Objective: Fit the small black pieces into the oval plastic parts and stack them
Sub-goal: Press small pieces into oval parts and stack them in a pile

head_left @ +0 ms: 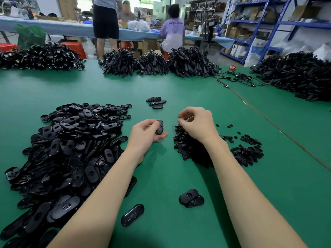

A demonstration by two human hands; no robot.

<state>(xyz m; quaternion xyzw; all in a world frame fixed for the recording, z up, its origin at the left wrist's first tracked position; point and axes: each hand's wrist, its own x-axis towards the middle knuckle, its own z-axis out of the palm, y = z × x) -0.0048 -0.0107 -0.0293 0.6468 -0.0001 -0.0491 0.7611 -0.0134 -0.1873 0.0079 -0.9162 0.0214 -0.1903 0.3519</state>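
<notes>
My left hand grips one black oval plastic part between thumb and fingers, held on edge above the green table. My right hand hovers over the heap of small black pieces, its fingertips pinched together; whether a piece sits between them I cannot tell. A large pile of oval parts lies to the left. A short stack of oval parts rests farther back at the middle. Two overlapping oval parts and a single one lie near me.
More small pieces are scattered to the right. Heaps of black cabled items line the table's far edge, with another heap at the right. People work at a blue table behind; shelves stand at the right.
</notes>
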